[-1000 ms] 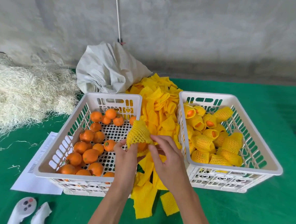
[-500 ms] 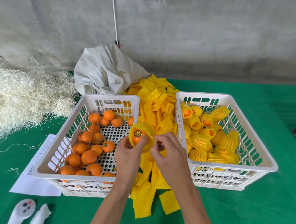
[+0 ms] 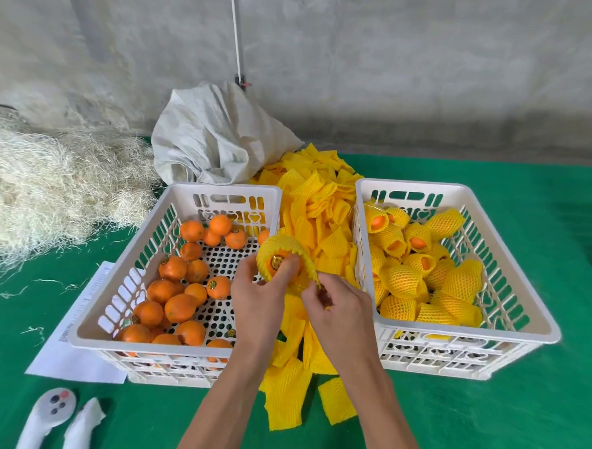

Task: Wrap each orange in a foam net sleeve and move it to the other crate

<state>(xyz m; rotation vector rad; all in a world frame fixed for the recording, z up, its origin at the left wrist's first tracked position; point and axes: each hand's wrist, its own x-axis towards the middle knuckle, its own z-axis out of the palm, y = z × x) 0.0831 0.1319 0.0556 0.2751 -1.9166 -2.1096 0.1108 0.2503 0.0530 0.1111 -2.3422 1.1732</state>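
Two white slotted plastic crates sit on green cloth. The left crate (image 3: 171, 217) at 9 o'clock holds roughly twenty bare, round oranges (image 3: 180, 307); the right crate (image 3: 505, 269) at 3 o'clock holds over a dozen wrapped ones (image 3: 401, 281). Between them, at centre, the left hand (image 3: 260, 294) grips one stickered orange (image 3: 279, 263), half inside a yellow foam net sleeve (image 3: 286, 246). The right hand (image 3: 338, 309) pinches the sleeve's edge. Flat, ribbed spare sleeves (image 3: 319, 208) pile from 12 to 6 o'clock.

A round stickered orange (image 3: 278, 263) sits half-sheathed in a yellow foam net sleeve (image 3: 288, 254), held between two white slotted plastic crates (image 3: 141, 261) (image 3: 511, 270).
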